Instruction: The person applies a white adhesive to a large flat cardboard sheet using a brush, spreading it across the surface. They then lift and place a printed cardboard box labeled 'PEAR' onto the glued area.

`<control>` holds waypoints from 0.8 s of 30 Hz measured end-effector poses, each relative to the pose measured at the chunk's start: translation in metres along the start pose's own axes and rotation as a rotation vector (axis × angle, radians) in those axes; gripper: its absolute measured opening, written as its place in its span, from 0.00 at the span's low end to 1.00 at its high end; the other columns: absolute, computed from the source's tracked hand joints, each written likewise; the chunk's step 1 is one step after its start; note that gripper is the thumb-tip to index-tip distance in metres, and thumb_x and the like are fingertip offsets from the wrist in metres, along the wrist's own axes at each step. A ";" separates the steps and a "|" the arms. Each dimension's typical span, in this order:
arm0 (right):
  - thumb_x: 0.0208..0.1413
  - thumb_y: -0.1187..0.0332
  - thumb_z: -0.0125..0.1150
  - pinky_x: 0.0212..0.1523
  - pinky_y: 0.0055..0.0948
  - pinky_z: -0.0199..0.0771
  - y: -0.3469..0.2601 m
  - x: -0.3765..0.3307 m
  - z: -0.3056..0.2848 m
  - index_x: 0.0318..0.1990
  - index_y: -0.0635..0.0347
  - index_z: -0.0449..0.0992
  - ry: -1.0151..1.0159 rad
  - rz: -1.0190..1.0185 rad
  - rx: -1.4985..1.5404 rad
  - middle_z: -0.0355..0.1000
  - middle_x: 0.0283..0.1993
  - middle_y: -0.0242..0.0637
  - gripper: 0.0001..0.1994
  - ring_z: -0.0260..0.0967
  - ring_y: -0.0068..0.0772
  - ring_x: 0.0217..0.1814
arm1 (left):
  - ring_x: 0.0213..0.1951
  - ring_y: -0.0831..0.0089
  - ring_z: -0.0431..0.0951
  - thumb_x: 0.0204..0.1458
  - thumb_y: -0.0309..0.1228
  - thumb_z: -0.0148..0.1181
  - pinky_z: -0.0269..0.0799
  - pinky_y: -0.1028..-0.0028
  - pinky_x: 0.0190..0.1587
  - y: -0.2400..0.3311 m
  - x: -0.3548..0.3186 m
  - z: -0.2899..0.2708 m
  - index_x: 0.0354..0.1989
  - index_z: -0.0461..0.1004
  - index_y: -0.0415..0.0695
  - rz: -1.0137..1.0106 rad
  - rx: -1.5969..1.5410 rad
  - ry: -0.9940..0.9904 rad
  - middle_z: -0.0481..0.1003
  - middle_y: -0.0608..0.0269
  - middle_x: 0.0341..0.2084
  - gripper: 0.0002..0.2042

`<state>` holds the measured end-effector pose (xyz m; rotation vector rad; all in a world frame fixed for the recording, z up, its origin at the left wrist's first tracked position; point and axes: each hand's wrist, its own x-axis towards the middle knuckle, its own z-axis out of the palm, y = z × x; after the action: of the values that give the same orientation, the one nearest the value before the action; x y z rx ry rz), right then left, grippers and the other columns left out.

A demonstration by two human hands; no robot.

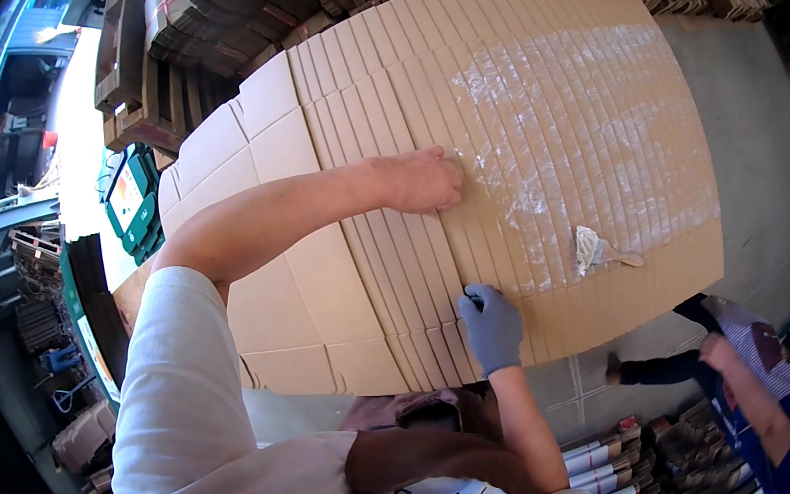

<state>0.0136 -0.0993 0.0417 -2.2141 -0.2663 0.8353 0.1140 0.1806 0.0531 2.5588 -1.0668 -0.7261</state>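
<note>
A fan of overlapping brown cardboard sheets (265,168) spreads across the surface before me, their edges stepped in narrow strips. White paste (574,121) is smeared over the strips on the right side. My bare left hand (424,181) rests on the middle of the strips, fingers curled under and partly hidden. Nearer to me, my right hand (494,332) in a grey glove lies at the near part of the strips, fingers curled in; a small dark spot shows at its fingertips. A paste-covered brush (591,250) with a short handle lies on the sheets to the right.
Bundled cardboard stacks (232,2) stand at the back left beside a wooden pallet (147,106). A green-framed object (131,200) is at the left. Another person (762,400) is at the right, near stacked cardboard pieces (656,476) on the floor.
</note>
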 end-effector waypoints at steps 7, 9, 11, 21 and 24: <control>0.56 0.60 0.58 0.37 0.43 0.74 -0.005 0.002 0.004 0.36 0.53 0.76 0.017 -0.029 -0.100 0.74 0.37 0.40 0.08 0.74 0.48 0.35 | 0.44 0.72 0.71 0.51 0.36 0.61 0.59 0.64 0.52 -0.001 0.003 0.002 0.27 0.72 0.53 -0.023 0.001 -0.042 0.71 0.71 0.30 0.05; 0.57 0.60 0.58 0.36 0.44 0.74 -0.007 0.002 0.004 0.36 0.53 0.74 0.005 -0.038 -0.139 0.74 0.37 0.40 0.08 0.74 0.48 0.35 | 0.45 0.72 0.70 0.50 0.36 0.61 0.59 0.64 0.52 0.000 0.003 -0.001 0.27 0.72 0.54 -0.032 0.000 -0.068 0.71 0.72 0.30 0.05; 0.57 0.60 0.58 0.36 0.45 0.73 -0.009 0.002 0.003 0.36 0.53 0.74 0.000 -0.040 -0.160 0.73 0.37 0.40 0.08 0.74 0.48 0.35 | 0.45 0.72 0.69 0.50 0.37 0.62 0.59 0.64 0.52 0.001 0.004 -0.005 0.27 0.72 0.54 -0.034 -0.002 -0.087 0.71 0.73 0.30 0.05; 0.59 0.62 0.55 0.36 0.46 0.74 -0.007 0.006 0.008 0.36 0.52 0.73 0.018 -0.076 -0.229 0.73 0.37 0.41 0.06 0.73 0.47 0.36 | 0.46 0.73 0.68 0.51 0.37 0.62 0.58 0.64 0.52 0.001 0.008 -0.006 0.28 0.72 0.54 -0.032 0.027 -0.130 0.71 0.74 0.31 0.06; 0.59 0.63 0.54 0.36 0.46 0.74 -0.010 0.006 0.011 0.36 0.53 0.73 0.037 -0.078 -0.248 0.71 0.37 0.42 0.06 0.73 0.48 0.37 | 0.46 0.72 0.68 0.51 0.36 0.61 0.58 0.64 0.52 0.002 0.008 -0.007 0.28 0.73 0.54 -0.029 0.024 -0.125 0.71 0.73 0.31 0.05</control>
<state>0.0118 -0.0841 0.0402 -2.4289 -0.4560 0.7516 0.1217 0.1740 0.0570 2.5838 -1.0837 -0.8968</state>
